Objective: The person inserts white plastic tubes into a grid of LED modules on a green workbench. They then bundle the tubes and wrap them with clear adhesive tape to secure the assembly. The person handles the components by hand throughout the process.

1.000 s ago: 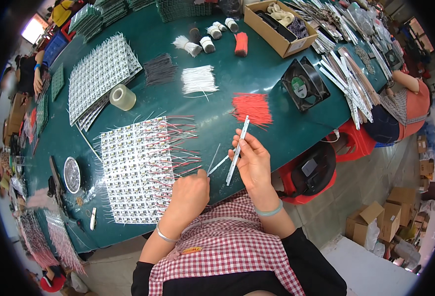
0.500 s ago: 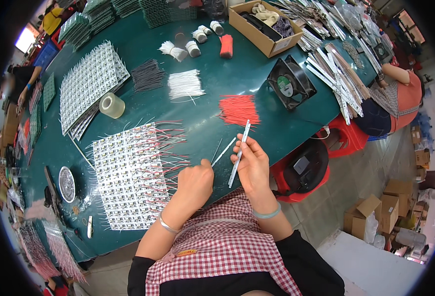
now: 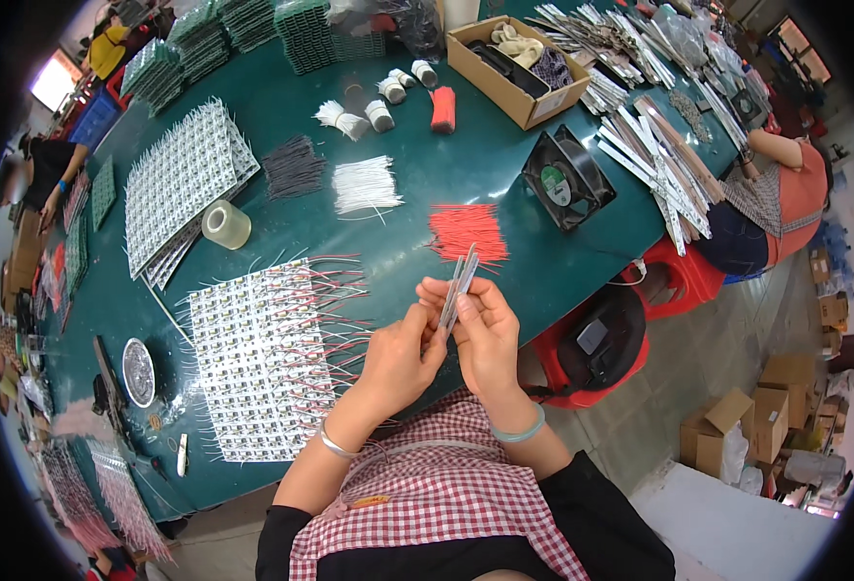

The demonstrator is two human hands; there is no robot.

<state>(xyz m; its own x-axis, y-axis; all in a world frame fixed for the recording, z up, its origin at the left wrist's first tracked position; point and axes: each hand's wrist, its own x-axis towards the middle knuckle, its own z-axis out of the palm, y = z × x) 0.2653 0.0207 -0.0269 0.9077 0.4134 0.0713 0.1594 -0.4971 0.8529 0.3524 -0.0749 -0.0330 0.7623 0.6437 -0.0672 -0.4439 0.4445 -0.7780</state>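
Observation:
My two hands meet above the table's near edge. My right hand (image 3: 486, 334) is closed round a narrow silvery-white strip (image 3: 459, 293), which stands tilted upward between the fingers. My left hand (image 3: 401, 358) is pinched against the lower part of a second slim greyish piece, side by side with that strip; its exact kind is hard to make out. Just beyond the fingertips lies a pile of short red wires (image 3: 467, 232). Left of my left hand is a panel of small white circuit boards (image 3: 257, 363), with red and white wires sticking out along its right side.
On the green table (image 3: 388, 252) are white wires (image 3: 367, 184), black wires (image 3: 294, 167), a tape roll (image 3: 226, 225), stacked board panels (image 3: 180, 179), a black fan (image 3: 567, 177), a cardboard box (image 3: 519, 73) and a metal bowl (image 3: 138, 372). Another person (image 3: 785, 203) sits at the right.
My left hand has moved up and right to meet my right hand. The slim pieces that pointed away from it, apart from the right hand's strip, now stand close beside that strip.

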